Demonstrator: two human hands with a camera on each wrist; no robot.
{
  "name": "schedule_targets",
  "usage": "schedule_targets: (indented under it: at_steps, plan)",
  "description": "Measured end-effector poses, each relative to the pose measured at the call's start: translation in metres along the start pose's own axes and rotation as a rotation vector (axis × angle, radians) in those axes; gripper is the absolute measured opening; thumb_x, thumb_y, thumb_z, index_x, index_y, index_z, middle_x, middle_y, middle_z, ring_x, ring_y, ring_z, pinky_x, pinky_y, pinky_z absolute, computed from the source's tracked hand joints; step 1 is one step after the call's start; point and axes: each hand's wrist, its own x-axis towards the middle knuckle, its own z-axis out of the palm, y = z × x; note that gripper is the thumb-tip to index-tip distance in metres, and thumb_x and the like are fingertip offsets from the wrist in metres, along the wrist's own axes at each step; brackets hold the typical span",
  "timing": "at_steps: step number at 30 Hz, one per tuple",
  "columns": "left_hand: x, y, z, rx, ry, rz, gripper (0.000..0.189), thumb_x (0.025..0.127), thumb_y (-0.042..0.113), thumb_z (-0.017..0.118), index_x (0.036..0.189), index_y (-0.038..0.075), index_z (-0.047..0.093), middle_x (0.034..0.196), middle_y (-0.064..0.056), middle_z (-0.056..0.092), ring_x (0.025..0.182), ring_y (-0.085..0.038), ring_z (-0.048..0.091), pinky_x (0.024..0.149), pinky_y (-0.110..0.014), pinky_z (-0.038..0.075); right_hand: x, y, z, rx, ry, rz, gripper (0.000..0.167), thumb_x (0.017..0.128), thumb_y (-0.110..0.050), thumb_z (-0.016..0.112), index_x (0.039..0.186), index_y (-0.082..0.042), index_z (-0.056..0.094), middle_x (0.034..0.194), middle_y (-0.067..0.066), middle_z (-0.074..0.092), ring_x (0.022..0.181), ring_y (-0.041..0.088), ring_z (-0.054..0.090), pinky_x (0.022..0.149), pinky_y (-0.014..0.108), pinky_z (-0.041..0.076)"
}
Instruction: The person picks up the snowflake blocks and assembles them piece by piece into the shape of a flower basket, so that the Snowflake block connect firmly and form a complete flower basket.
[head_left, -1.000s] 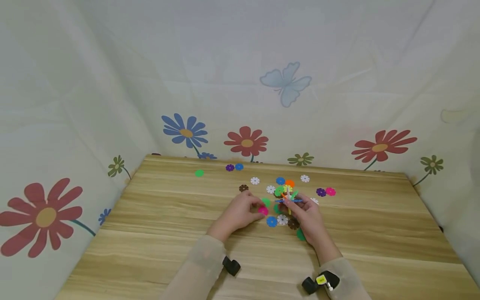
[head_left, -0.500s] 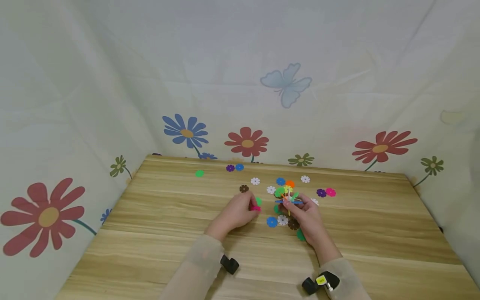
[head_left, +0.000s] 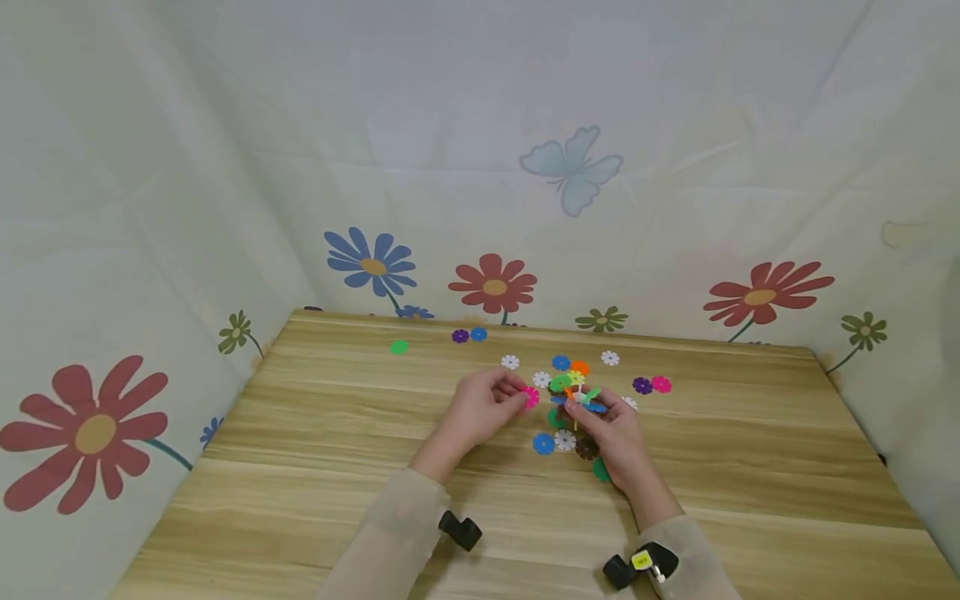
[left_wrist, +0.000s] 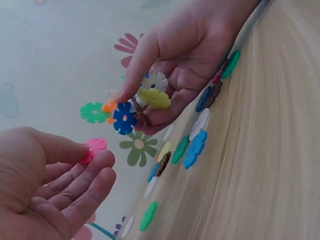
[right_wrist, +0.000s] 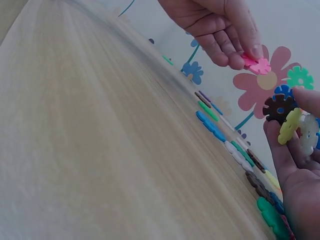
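My left hand (head_left: pixel 483 410) pinches a pink slotted plastic snowflake disc (head_left: pixel 531 397) between thumb and fingers, above the table. In the left wrist view, the pink disc (left_wrist: pixel 97 145) stands upright at the fingertips. To its right, my right hand (head_left: pixel 621 432) holds a cluster of interlocked snowflake discs (head_left: pixel 579 400). Blue (left_wrist: pixel 124 118), green (left_wrist: pixel 93 113), yellow (left_wrist: pixel 154 98) and white pieces show in that cluster in the left wrist view. A brown disc (right_wrist: pixel 280 107) of the cluster faces the right wrist camera. A small gap separates the pink disc from the cluster.
Loose snowflake discs lie around the hands on the wooden table (head_left: pixel 315 433), among them a blue one (head_left: pixel 543 443), a white one (head_left: pixel 565 440) and an orange one (head_left: pixel 580 367). Farther left lies a green disc (head_left: pixel 399 347). A flower-printed curtain (head_left: pixel 420 167) hangs behind the table.
My left hand first drew left with the pink disc, then came up and back right toward the cluster. The pink disc turned edge-on, then broad side to view. The cluster tilted slightly in my right hand.
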Motion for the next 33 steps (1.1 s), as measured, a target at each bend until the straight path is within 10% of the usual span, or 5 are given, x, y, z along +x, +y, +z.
schedule_targets:
  at_steps: [5, 15, 33]
  plan:
    - [-0.001, 0.0, 0.007, -0.085, -0.023, 0.032, 0.006, 0.104, 0.007, 0.075, 0.109, 0.004, 0.071, 0.092, -0.002, 0.074, 0.082, -0.03, 0.077, 0.071, -0.028, 0.064, 0.0, 0.0, 0.0, -0.022, 0.007, -0.002, 0.039, 0.103, -0.006, 0.077, 0.134, 0.013, 0.063, 0.111, 0.006, 0.082, 0.1, 0.016, 0.08, 0.097, 0.028, 0.06]
    - [-0.003, 0.0, 0.018, 0.141, -0.022, 0.157, 0.007, 0.106, 0.013, 0.075, 0.111, 0.012, 0.071, 0.096, 0.005, 0.075, 0.083, -0.006, 0.069, 0.077, -0.022, 0.061, 0.001, 0.0, 0.002, -0.092, 0.069, -0.007, 0.031, 0.1, -0.011, 0.082, 0.125, 0.004, 0.07, 0.119, 0.001, 0.077, 0.106, 0.014, 0.073, 0.096, 0.026, 0.06]
    - [-0.004, -0.003, 0.023, 0.093, -0.012, 0.324, 0.007, 0.103, 0.002, 0.075, 0.098, 0.007, 0.078, 0.087, -0.004, 0.077, 0.072, -0.006, 0.063, 0.065, -0.022, 0.057, -0.003, -0.001, 0.002, -0.123, 0.031, -0.051, 0.041, 0.097, -0.003, 0.083, 0.132, 0.013, 0.069, 0.114, -0.002, 0.079, 0.104, 0.013, 0.074, 0.092, 0.026, 0.062]
